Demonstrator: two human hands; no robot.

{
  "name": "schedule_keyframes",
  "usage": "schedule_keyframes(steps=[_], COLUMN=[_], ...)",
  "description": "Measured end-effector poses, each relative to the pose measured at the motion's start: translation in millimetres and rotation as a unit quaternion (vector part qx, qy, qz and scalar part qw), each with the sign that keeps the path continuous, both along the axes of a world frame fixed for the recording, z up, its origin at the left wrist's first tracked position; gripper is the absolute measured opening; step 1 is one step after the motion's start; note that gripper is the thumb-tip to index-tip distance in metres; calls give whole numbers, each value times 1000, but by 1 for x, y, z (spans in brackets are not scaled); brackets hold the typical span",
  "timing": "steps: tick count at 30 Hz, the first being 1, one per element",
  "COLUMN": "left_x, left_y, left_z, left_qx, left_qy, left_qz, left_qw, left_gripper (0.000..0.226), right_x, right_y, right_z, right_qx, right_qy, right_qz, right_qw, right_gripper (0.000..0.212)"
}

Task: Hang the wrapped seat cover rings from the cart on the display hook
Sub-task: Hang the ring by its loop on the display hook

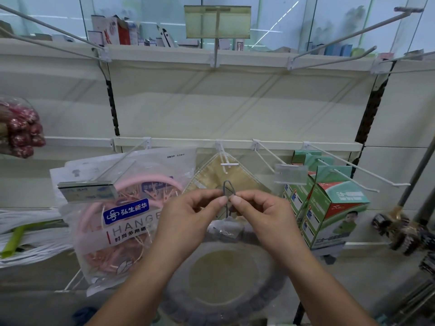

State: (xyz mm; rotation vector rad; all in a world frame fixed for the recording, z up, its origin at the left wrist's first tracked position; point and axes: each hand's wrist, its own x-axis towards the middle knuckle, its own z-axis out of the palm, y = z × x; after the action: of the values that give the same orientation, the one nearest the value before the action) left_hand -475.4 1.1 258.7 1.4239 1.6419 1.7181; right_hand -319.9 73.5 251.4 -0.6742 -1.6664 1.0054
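— What writing can be read on the shelf goods?

— The clearest is on the pink clothes-peg hanger pack [122,222] at the left: a blue badge with white Chinese characters, 弘生新华, and under it "HANGE" in thin capitals, cut off by the left hand [186,215]. A further line of Chinese sits below that. The green boxes [329,215] on the right carry Chinese text too small to make out. The yellowed price tag holder [217,21] up top and the clear one [291,177] by the boxes show no legible print.

— Where is the seat cover ring?

— The grey seat cover ring [223,276], wrapped in clear plastic, hangs in front of the person, low in the middle of the view. Its open centre faces the camera, so the ring stands roughly upright and flat to the shelf. A grey cord loop [227,188] rises from its top, long axis vertical, the closed end pointing up.

— And the hands?

— Both pinch that loop. The left hand's thumb and forefinger close on its left strand, the right hand [261,212] does the same on the right strand, fingertips nearly touching each other.

— How does it sit against the hook?

— The loop is just below the white display hook [228,164], whose T-shaped tip points toward the camera. A beige wrapped item [221,176] already hangs on that hook behind the loop.
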Motion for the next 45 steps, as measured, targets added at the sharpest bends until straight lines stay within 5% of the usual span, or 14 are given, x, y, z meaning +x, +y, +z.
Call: schedule_keyframes(steps=[13, 45], left_x=[3, -15], left_y=[8, 75], left_z=[-4, -2], left_qx=[8, 29], left_qy=[-152, -134], left_qz=[3, 34], left_qw=[988, 990], left_gripper=[13, 6], right_x=[1, -34], right_y=[4, 59], right_z=[-2, -8], right_qx=[-51, -53], right_qy=[31, 34], right_qz=[-13, -137], right_qw=[998, 989], right_gripper=[10, 18])
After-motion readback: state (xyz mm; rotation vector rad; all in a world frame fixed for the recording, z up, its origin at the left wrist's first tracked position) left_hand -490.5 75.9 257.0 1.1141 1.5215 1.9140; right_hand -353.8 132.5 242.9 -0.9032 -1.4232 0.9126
